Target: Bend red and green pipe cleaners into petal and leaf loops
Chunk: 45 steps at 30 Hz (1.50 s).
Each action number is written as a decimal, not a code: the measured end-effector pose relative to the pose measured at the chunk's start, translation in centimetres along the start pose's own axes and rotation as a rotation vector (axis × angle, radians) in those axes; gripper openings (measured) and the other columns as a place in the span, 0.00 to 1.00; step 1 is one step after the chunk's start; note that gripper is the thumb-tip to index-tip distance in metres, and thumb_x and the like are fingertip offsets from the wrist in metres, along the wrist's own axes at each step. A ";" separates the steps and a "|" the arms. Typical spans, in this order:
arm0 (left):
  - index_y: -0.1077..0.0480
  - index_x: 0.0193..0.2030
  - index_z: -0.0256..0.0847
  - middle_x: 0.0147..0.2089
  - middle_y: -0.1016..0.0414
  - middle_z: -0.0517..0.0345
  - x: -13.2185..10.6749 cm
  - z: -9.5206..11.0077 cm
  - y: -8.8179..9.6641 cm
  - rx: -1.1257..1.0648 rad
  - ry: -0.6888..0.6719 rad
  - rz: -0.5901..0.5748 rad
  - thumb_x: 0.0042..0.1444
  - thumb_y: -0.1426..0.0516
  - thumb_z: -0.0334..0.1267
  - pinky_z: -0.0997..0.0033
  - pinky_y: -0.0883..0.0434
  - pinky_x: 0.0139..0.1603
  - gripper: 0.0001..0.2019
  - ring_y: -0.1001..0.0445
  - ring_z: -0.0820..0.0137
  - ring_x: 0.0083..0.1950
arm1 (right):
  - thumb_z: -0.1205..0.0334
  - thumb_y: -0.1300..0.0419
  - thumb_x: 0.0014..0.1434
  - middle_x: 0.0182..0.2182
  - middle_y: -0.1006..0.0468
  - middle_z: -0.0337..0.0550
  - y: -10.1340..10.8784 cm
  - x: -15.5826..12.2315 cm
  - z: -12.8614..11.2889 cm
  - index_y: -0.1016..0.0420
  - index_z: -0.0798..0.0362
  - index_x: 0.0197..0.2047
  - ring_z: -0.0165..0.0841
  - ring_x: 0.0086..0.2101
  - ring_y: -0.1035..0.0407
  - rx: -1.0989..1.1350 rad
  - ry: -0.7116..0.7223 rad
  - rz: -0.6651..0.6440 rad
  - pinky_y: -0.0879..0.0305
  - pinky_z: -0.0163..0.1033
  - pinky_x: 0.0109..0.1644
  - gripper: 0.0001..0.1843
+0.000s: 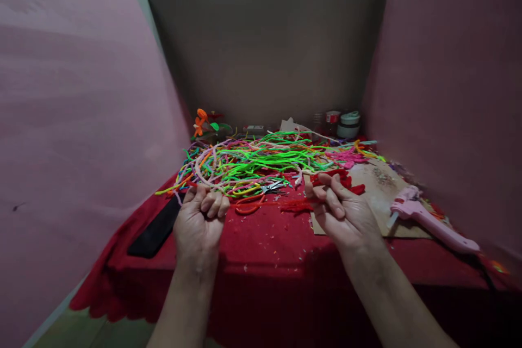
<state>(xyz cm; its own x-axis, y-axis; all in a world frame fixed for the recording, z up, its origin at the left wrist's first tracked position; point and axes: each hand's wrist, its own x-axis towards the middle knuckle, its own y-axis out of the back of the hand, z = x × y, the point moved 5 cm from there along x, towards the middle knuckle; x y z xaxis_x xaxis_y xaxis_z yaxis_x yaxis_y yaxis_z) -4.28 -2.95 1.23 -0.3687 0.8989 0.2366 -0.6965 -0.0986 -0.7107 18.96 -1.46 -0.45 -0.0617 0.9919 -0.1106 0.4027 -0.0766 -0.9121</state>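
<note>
Just above the table's front part, a red pipe cleaner (297,206) runs level between my two hands, thin toward the left and fluffier at the right. My left hand (203,215) is closed in a fist on its left end, with a bit of red showing above the thumb. My right hand (342,212) pinches the other end, fingers curled. Behind that hand lie red pipe cleaner pieces (358,189), partly covered. Scissors with orange handles (250,206) lie spread on the cloth between the hands, beside a large heap of coloured pipe cleaners (269,159).
A black phone-like slab (151,232) lies at left. On the right, a pink glue gun (428,218) rests on a stained board (367,217). Orange pipe cleaner shapes (200,121) and a lidded jar (349,125) stand at the back. Red cloth (265,244) covers the table; walls enclose three sides.
</note>
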 end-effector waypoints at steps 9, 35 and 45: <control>0.34 0.33 0.35 0.30 0.31 0.58 0.2 -2.6 0.1 -0.199 0.038 0.192 0.57 0.47 0.36 0.68 0.29 0.42 0.07 0.29 0.75 0.34 | 0.67 0.56 0.64 0.06 0.49 0.30 -1.6 1.5 1.3 0.28 0.57 0.28 0.25 0.18 0.36 0.155 -0.013 -0.051 0.32 0.41 0.50 0.19; 0.32 0.31 0.34 0.25 0.29 0.59 4.6 -7.7 -6.4 0.552 0.241 -0.409 0.47 0.40 0.38 0.77 0.37 0.23 0.09 0.33 0.78 0.22 | 0.60 0.33 0.41 0.21 0.26 0.41 -1.7 7.3 2.8 0.26 0.58 0.25 0.27 0.22 0.35 -0.611 0.049 -0.221 0.39 0.34 0.29 0.10; 0.32 0.28 0.35 0.20 0.35 0.63 4.6 -8.7 -5.4 0.575 0.291 -0.429 0.47 0.41 0.36 0.78 0.39 0.24 0.07 0.36 0.78 0.22 | 0.61 0.39 0.47 0.20 0.28 0.39 -1.1 7.1 2.8 0.28 0.57 0.23 0.27 0.22 0.37 -0.792 0.137 -0.258 0.41 0.34 0.29 0.08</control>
<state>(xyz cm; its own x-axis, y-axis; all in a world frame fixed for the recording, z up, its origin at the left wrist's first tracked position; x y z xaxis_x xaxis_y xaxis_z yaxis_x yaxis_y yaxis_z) 3.13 5.47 0.44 0.1271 0.9766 0.1733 -0.9813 0.1493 -0.1217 15.57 5.35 -1.36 -0.1492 0.9759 0.1590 0.9158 0.1971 -0.3500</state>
